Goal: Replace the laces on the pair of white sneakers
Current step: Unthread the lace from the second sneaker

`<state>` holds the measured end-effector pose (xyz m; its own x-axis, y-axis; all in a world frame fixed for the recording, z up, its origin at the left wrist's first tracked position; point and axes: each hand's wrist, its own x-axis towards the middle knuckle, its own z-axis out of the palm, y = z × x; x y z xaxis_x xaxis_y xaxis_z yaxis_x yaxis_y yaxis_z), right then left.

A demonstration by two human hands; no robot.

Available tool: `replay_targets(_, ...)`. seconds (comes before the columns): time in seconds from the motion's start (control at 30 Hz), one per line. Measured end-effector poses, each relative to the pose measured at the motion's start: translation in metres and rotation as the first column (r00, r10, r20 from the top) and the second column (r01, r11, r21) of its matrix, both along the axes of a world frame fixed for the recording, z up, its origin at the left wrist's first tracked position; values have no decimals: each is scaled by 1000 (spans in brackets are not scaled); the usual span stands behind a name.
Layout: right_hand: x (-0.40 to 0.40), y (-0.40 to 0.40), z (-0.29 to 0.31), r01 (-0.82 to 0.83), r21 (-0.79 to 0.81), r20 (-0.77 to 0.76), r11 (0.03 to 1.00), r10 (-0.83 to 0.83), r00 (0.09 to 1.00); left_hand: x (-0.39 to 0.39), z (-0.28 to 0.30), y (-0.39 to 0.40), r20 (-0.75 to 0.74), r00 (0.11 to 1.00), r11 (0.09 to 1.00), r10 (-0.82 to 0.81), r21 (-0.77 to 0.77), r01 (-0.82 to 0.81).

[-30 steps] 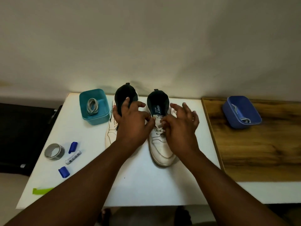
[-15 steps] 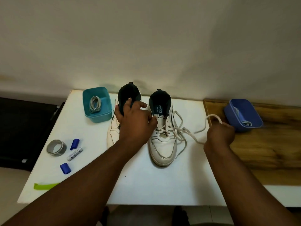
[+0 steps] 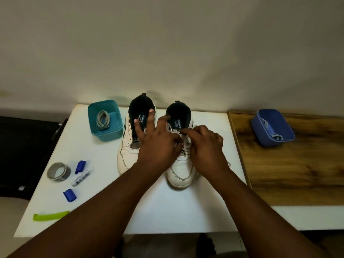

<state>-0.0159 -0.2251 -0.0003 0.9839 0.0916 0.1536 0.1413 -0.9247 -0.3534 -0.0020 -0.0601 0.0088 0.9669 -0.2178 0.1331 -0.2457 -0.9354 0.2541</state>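
Observation:
Two white sneakers with dark linings stand side by side on the white table (image 3: 167,211), toes toward me. The left sneaker (image 3: 126,155) shows no lace. My left hand (image 3: 158,142) lies across both shoes with its fingers spread straight, reaching over the left sneaker's opening and touching the right sneaker's collar. The right sneaker (image 3: 180,174) carries a white lace (image 3: 186,144). My right hand (image 3: 206,146) pinches that lace at the eyelets just below the tongue. A loose bit of lace (image 3: 229,163) pokes out to the right of my wrist.
A teal bin (image 3: 106,135) holding coiled grey laces (image 3: 102,121) stands left of the shoes. A blue bin (image 3: 271,140) with a lace inside sits on the wooden table (image 3: 297,174) at right. A tape roll (image 3: 58,172), marker (image 3: 80,178), two blue caps and a green strip (image 3: 50,216) lie front left.
My right hand pulled the lace out toward the blue bin, then came back to the right sneaker's eyelets. The left hand's fingers have spread and straightened over the shoes.

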Motion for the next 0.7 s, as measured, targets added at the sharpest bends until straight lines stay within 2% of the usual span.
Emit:
replay_targets(0.13, 2, -6, 3, -3, 136, 64, 991, -6, 998, 0, -2, -2, 103, 989, 993, 105, -66, -99)
replay_targets(0.23, 1, -3, 0, -24, 177, 74, 984, 11, 997, -2, -5, -2, 139, 974, 979, 178, -122, -162)
replay_targets(0.37, 1, -5, -3, -52, 206, 59, 977, 40, 997, 1, -6, 0, 76, 997, 1000, 17, -14, -16)
replay_targets(0.47, 1, -5, -4, -48, 219, 48, 975, 38, 998, 5, -8, 3, 43, 999, 1000, 14, 9, -14)
replay_targets(0.53, 1, -5, -5, -41, 200, 56, 979, 30, 998, 4, -5, 3, 123, 988, 990, 98, -110, -85)
replay_targets(0.57, 1, -6, -4, -32, 198, 58, 980, 20, 998, 3, -3, 3, 141, 967, 955, 213, -240, -176)
replay_targets(0.63, 0, -7, -3, -17, 217, 56, 976, 5, 998, 2, 4, 5, 36, 892, 766, 451, -528, -366)
replay_targets(0.67, 0, -8, -3, -19, 225, 57, 974, 6, 998, 2, 6, 5, -4, 873, 704, 487, -590, -395)
replay_targets(0.7, -1, -8, -3, -30, 229, 59, 973, 17, 998, 1, 7, 5, 31, 884, 729, 466, -581, -363)
